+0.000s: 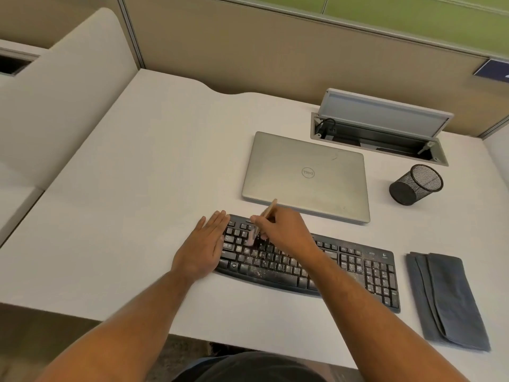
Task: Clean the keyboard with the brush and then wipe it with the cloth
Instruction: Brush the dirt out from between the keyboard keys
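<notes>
Keyboard (344, 268) — black, full-size with number pad, lying on the white desk (137, 188) near its front edge, angled so its right end sits closer to the viewer. Pale specks and crumbs are scattered across the keys, thickest over the lower letter rows and the space bar; some dusting shows on the number pad too. Small logo at the top right corner, too small to read.

Left hand (203, 249) lies flat with fingers straight and together, palm down over the left end of the keyboard, fingertips reaching its upper left corner.

Right hand (283, 232) pinches a brush (265, 216) with a light wooden handle; the handle tip sticks up and back, over the laptop's front edge. Pale bristles touch the keys in the upper left letter area, just beside the left hand's fingers.

Folded grey cloth (446, 299) lies on the desk just right of the keyboard, apart from it, untouched.

Behind the keyboard — a closed silver Dell laptop (308, 175). To its right, a black mesh pen cup (416, 184), tilted in this wide view. Further back, a desk cable box (380, 133) with its lid raised.
</notes>
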